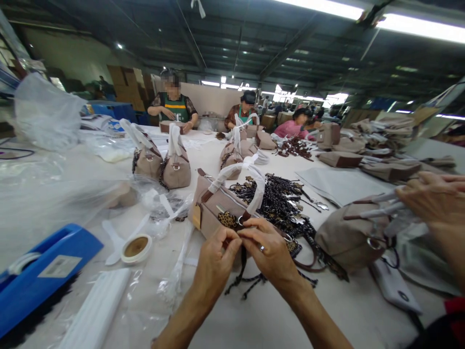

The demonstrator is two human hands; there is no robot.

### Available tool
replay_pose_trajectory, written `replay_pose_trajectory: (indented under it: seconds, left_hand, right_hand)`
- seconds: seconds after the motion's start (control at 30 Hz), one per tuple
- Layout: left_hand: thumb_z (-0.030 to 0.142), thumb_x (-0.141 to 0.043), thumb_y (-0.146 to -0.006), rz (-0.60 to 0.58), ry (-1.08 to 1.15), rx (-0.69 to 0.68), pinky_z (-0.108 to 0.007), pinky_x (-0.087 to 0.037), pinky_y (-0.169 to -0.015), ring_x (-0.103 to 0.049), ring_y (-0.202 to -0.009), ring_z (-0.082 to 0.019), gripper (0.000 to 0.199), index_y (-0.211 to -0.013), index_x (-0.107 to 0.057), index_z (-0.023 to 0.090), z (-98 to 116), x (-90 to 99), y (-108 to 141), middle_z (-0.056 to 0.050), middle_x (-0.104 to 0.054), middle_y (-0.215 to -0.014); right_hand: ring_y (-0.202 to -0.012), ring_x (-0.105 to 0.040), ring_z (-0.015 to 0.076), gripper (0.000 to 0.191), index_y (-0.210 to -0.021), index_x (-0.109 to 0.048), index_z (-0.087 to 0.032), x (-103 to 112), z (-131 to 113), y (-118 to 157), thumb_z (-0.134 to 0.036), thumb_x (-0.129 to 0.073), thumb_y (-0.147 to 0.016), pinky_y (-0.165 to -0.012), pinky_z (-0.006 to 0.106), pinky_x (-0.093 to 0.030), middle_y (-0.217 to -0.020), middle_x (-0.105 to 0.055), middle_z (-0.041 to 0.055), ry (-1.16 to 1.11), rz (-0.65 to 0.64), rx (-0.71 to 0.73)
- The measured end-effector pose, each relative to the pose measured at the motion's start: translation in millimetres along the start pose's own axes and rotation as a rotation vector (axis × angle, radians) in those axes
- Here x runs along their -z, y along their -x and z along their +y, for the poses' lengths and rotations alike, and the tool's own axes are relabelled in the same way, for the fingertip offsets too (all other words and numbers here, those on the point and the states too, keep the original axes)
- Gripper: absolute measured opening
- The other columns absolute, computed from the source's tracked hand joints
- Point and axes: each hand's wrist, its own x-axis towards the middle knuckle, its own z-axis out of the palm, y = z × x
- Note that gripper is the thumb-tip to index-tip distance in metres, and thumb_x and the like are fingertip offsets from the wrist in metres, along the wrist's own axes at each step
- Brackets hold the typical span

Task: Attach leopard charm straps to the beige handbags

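A taupe handbag (214, 199) stands on the table before me, its handles (258, 180) wrapped in white. On its front lies a leopard-print flower (227, 219), beside a metal ring (240, 220). Just below that ring, the fingertips of my left hand (217, 254) and my right hand (271, 249) are pinched together. From between them hangs a tassel charm (240, 280) with dark braided cords, which both hands grip. My fingers hide the exact spot they hold. A heap of black-and-white tassel charms (279, 196) lies just behind, to the right.
At left are a blue tape dispenser (54, 264) and a tape roll (136, 248) on plastic sheeting. Finished-looking bags (176, 169) stand further back. At right, another person's hand (432, 198) holds a bag (354, 235) near a white power bank (395, 286). Several co-workers sit opposite.
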Motion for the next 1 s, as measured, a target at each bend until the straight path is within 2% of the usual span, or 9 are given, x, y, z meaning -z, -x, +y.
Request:
replay_pose_trajectory:
  seconds: [0.13,0.23,0.3,0.37,0.53,0.63,0.73,0.87,1.0]
  left_hand:
    - [0.032,-0.048,-0.092,0.03,-0.043,-0.075,-0.028,-0.047,-0.073,-0.061,-0.078,-0.016,0.019,-0.082,-0.059,0.02,-9,4.6,-2,-0.001,-0.064,-0.08]
    - [0.022,-0.048,-0.091,0.082,-0.265,-0.31,-0.039,-0.041,-0.099,-0.055,-0.113,-0.023,0.017,-0.103,-0.061,0.021,-20,7.0,-19,-0.007,-0.065,-0.113]
    - [0.017,-0.051,-0.089,0.009,-0.44,-0.436,-0.046,-0.031,-0.109,-0.044,-0.128,-0.026,0.028,-0.116,-0.058,0.022,-24,6.6,-32,-0.007,-0.06,-0.127]
    - [0.016,-0.052,-0.089,-0.058,-0.567,-0.473,-0.047,-0.028,-0.11,-0.045,-0.127,-0.026,0.027,-0.114,-0.058,0.022,-21,5.9,-41,-0.006,-0.063,-0.122]
    - [0.022,-0.056,-0.087,-0.138,-0.788,-0.39,-0.043,-0.042,-0.086,-0.057,-0.093,-0.026,0.005,-0.09,-0.06,0.019,2,8.8,-46,-0.006,-0.065,-0.091]
    - [0.02,-0.054,-0.088,-0.135,-0.87,-0.367,-0.04,-0.042,-0.076,-0.057,-0.085,-0.026,0.005,-0.089,-0.058,0.018,20,10.5,-43,-0.007,-0.064,-0.088]
    - [0.015,-0.05,-0.088,-0.119,-0.877,-0.348,-0.036,-0.041,-0.071,-0.059,-0.08,-0.024,0.01,-0.09,-0.058,0.018,33,11.2,-45,-0.008,-0.064,-0.089]
    - [0.015,-0.049,-0.086,-0.207,-0.657,-0.195,-0.031,-0.041,-0.068,-0.062,-0.077,-0.022,0.013,-0.09,-0.061,0.019,29,17.2,-49,-0.006,-0.067,-0.084]
    - [0.025,-0.051,-0.085,-0.304,-0.174,0.016,-0.029,-0.044,-0.072,-0.062,-0.079,-0.019,0.016,-0.087,-0.066,0.019,2,22.3,-47,-0.004,-0.069,-0.082]
  right_hand:
    - [-0.095,-0.065,0.0179,0.01,-0.085,-0.072,-0.021,4,-5,-1,-0.017,-0.063,-0.086,-0.084,0.032,-0.055,-0.1,-0.068,0.0075,-0.077,0.007,-0.014]
    - [-0.094,-0.066,0.0174,0.009,-0.084,-0.072,-0.021,6,-9,-2,-0.016,-0.064,-0.085,-0.084,0.031,-0.055,-0.1,-0.069,0.0072,-0.111,0.021,-0.008]
    - [-0.091,-0.067,0.0169,0.011,-0.083,-0.072,-0.021,5,-11,-3,-0.015,-0.063,-0.085,-0.082,0.03,-0.056,-0.097,-0.071,0.0064,-0.127,0.031,-0.004]
    - [-0.084,-0.067,0.0158,0.013,-0.084,-0.072,-0.021,4,-12,-4,-0.014,-0.062,-0.085,-0.077,0.028,-0.056,-0.089,-0.071,0.0047,-0.141,0.039,-0.008]
    - [-0.075,-0.067,0.0141,0.014,-0.09,-0.071,-0.022,-2,-12,-4,-0.013,-0.061,-0.086,-0.07,0.024,-0.054,-0.081,-0.072,0.0011,-0.117,0.132,-0.078]
    - [-0.074,-0.068,0.0144,0.014,-0.094,-0.069,-0.022,-3,-11,-5,-0.015,-0.063,-0.084,-0.069,0.024,-0.054,-0.084,-0.073,0.0003,-0.114,0.175,-0.161]
    - [-0.071,-0.067,0.0146,0.01,-0.085,-0.069,-0.022,-3,-12,-8,-0.016,-0.062,-0.084,-0.069,0.024,-0.053,-0.08,-0.072,-0.0005,-0.108,0.172,-0.172]
    - [-0.068,-0.065,0.0151,0.011,-0.081,-0.067,-0.022,0,-12,-10,-0.017,-0.059,-0.086,-0.066,0.026,-0.052,-0.076,-0.07,-0.0003,-0.071,0.185,-0.176]
    - [-0.076,-0.063,0.0162,0.011,-0.081,-0.066,-0.022,-3,-11,-6,-0.016,-0.057,-0.087,-0.072,0.028,-0.051,-0.079,-0.067,0.002,-0.007,0.12,-0.127]
